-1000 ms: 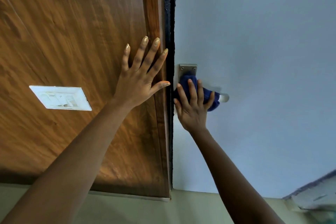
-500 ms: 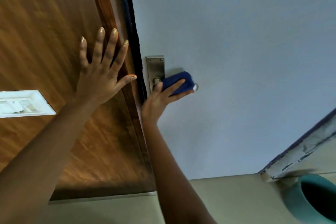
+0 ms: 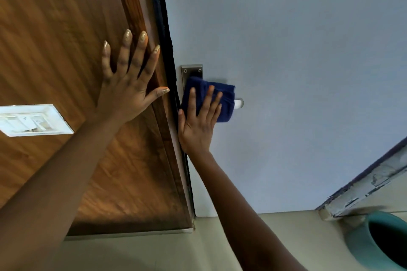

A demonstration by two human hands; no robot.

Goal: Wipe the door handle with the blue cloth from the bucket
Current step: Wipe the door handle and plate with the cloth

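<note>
Half a second ago the right hand [image 3: 199, 123] gripped the blue cloth [image 3: 209, 97] around the door handle [image 3: 239, 103]; now its fingers [image 3: 207, 103] press it flat mid-frame, wiping continues. Left hand [image 3: 126, 92] splayed open.

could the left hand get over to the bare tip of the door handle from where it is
Probably yes, but awkwardly. The left hand lies flat on the wooden panel, and the right hand with the blue cloth sits between it and the handle tip, so it would have to cross over them.

Teal bucket [image 3: 361, 246] on beige floor [image 3: 198, 248]
</note>
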